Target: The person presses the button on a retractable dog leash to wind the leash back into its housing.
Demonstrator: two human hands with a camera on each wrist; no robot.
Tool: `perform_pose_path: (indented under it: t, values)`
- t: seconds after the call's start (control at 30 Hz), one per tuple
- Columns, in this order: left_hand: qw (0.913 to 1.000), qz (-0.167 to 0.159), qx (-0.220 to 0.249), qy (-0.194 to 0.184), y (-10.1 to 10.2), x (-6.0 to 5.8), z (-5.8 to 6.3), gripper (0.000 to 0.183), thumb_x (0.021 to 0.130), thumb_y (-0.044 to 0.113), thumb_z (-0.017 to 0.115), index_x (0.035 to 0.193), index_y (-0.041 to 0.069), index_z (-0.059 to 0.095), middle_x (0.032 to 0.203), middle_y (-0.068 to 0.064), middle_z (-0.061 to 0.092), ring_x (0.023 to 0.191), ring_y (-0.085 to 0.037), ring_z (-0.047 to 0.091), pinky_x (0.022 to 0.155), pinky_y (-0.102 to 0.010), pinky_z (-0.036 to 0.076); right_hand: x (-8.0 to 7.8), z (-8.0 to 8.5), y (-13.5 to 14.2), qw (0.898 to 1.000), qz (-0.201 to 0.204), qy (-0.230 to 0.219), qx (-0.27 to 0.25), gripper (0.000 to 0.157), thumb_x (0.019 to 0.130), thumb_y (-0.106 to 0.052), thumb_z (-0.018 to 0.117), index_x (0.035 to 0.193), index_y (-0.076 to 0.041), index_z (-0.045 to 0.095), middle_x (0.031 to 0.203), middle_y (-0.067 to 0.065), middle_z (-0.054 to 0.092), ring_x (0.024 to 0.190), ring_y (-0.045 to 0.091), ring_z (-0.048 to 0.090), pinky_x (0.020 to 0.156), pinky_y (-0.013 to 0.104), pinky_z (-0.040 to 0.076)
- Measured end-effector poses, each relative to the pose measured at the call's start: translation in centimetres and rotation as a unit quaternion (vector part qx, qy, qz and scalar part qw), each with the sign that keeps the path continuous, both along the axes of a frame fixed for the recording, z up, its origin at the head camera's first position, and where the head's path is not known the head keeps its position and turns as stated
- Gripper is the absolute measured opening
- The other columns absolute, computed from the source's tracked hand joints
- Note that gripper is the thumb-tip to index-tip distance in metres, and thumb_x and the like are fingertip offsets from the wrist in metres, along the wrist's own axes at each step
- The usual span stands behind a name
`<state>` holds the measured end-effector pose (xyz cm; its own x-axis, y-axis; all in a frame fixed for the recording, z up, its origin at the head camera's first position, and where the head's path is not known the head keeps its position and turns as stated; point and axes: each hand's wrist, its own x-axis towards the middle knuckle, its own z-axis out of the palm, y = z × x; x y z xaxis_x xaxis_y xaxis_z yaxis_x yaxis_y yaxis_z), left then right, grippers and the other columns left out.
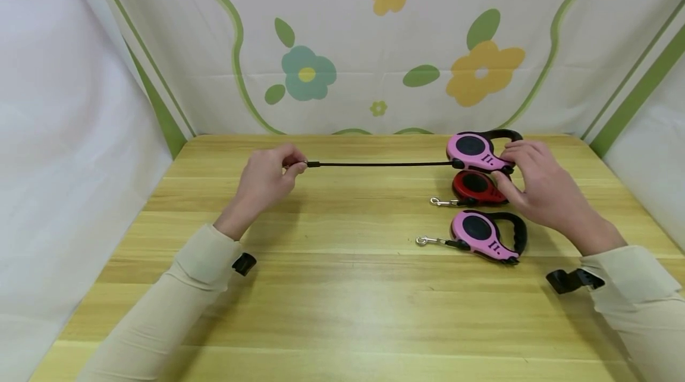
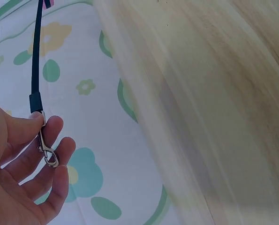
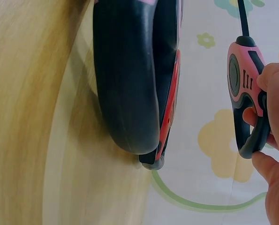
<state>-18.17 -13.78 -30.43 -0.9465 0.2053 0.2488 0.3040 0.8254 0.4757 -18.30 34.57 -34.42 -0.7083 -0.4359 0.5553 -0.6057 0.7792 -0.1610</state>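
My left hand [image 1: 267,179] pinches the metal snap clip [image 2: 46,149] at the end of a black strap [image 1: 382,164]. Taut and nearly level, the strap runs right to a pink and black retractable dog leash [image 1: 472,145]. My right hand [image 1: 546,191] grips that leash by its black handle, thumb on the casing's lower edge in the head view. Just below it lies a red retractable leash [image 1: 475,181], partly hidden by the right hand. Nearer me is a second pink retractable leash [image 1: 478,228], its black handle [image 3: 125,84] looming large in the right wrist view.
A wooden table [image 1: 342,310] carries everything. White cloth with printed flowers [image 1: 342,31] hangs behind it, and plain white cloth [image 1: 64,132] hangs at the left. The two lying leashes have their metal clips [image 1: 428,240] pointing left.
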Motion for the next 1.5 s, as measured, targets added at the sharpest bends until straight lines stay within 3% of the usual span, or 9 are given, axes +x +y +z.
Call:
perform_pose_path:
  t: [0.53,0.87,1.5]
  values:
    - [0.9999,-0.016,-0.002,0.004,0.4,0.2,-0.2,0.007,0.103,0.014,0.07,0.104,0.009,0.074,0.093,-0.009,0.078,0.084,-0.027,0.071,0.073,-0.042,0.055,-0.3,0.2,-0.6,0.999,0.023,0.034,0.005,0.04,0.099,-0.022,0.064,0.115,0.015,0.064,0.121,0.033,0.065,0.124,0.05,0.053,0.101,0.061,0.044]
    - [0.9997,-0.007,-0.021,-0.012,0.4,0.2,-0.3,0.008,0.103,0.017,0.07,0.105,0.012,0.076,0.096,-0.009,0.08,0.075,-0.025,0.068,0.065,-0.036,0.051,0.0,0.3,-0.9,1.0,-0.005,0.014,0.011,0.035,0.093,-0.012,0.072,0.117,0.012,0.065,0.124,0.032,0.065,0.126,0.047,0.052,0.1,0.062,0.046]
    - [0.9992,-0.012,-0.033,-0.022,0.6,0.0,-0.7,0.009,0.102,0.02,0.073,0.105,0.013,0.077,0.099,-0.008,0.081,0.083,-0.026,0.073,0.072,-0.041,0.058,0.0,0.7,-1.0,0.999,0.002,0.026,0.022,0.037,0.092,-0.014,0.071,0.117,0.012,0.064,0.125,0.03,0.065,0.127,0.047,0.053,0.095,0.064,0.052]
